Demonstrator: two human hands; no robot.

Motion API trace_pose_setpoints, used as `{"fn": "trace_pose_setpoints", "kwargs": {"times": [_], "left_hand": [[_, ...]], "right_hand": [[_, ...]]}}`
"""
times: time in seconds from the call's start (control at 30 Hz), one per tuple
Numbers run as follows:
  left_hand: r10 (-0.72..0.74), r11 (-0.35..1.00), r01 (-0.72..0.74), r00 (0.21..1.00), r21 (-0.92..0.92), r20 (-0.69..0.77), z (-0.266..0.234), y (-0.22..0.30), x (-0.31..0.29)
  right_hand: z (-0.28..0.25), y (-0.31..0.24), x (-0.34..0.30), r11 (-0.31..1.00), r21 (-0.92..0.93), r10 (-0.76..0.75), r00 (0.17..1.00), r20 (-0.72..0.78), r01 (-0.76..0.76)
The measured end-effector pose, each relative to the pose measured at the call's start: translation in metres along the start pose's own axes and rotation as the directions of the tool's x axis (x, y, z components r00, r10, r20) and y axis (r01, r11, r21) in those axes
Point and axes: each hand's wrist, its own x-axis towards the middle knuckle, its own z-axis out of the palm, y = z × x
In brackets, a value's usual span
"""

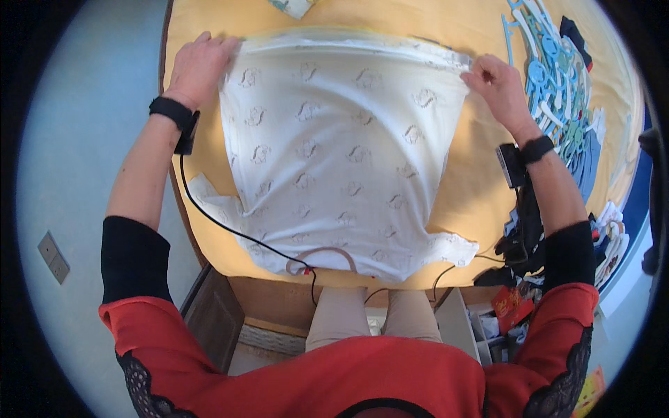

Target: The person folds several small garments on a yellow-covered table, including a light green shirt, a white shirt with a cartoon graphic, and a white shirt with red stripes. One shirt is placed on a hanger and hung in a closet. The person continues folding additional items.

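Note:
A white shirt (334,146) with small grey printed figures lies spread on the yellow bed cover (481,160), its round neckline (324,251) toward me and its hem at the far side. My left hand (203,66) pinches the far left corner of the hem. At the far right corner, my right hand (496,83) grips the hem between thumb and curled fingers. The hem is drawn straight between both hands. One short sleeve (453,247) lies flat at the near right; the left sleeve (214,202) is crumpled.
Blue and white hangers (550,76) are piled at the right, with dark clothes (526,216) and other garments nearer me. Black cables (230,237) run from my wrist devices across the shirt and bed edge. Below the edge stands an open drawer (481,334) holding small items.

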Motion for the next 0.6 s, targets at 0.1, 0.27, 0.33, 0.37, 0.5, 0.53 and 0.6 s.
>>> {"fn": "trace_pose_setpoints", "kwargs": {"times": [0.1,0.27,0.33,0.37,0.5,0.53,0.6], "left_hand": [[-0.099,0.995,0.099,0.994,-0.004,0.056,0.003,0.006,0.008],[-0.135,0.989,0.137,0.99,-0.063,0.036,0.015,0.002,0.014],[-0.106,0.984,0.096,0.993,-0.147,-0.056,0.021,0.0,0.014],[-0.097,0.98,0.078,0.991,-0.183,-0.097,0.022,-0.001,0.012],[-0.192,0.94,0.123,0.962,-0.317,-0.194,0.015,0.011,-0.011],[-0.188,0.933,0.087,0.945,-0.35,-0.267,0.01,0.02,-0.026],[-0.187,0.88,0.068,0.959,-0.471,-0.211,-0.002,0.043,-0.065]], "right_hand": [[0.014,0.005,0.008,0.996,-0.079,-0.05,0.996,-0.069,0.045],[0.029,0.015,0.022,0.965,-0.256,0.03,0.995,-0.099,-0.054],[0.032,0.016,0.027,0.942,-0.319,0.071,0.992,-0.106,-0.102],[0.031,0.014,0.027,0.935,-0.334,0.092,0.991,-0.1,-0.121],[0.028,-0.01,0.012,0.96,-0.266,-0.152,0.96,-0.233,0.088],[0.03,-0.02,0.003,0.952,-0.246,-0.227,0.961,-0.158,0.185],[0.038,-0.042,-0.013,0.934,-0.181,-0.319,0.947,-0.036,0.307]]}}
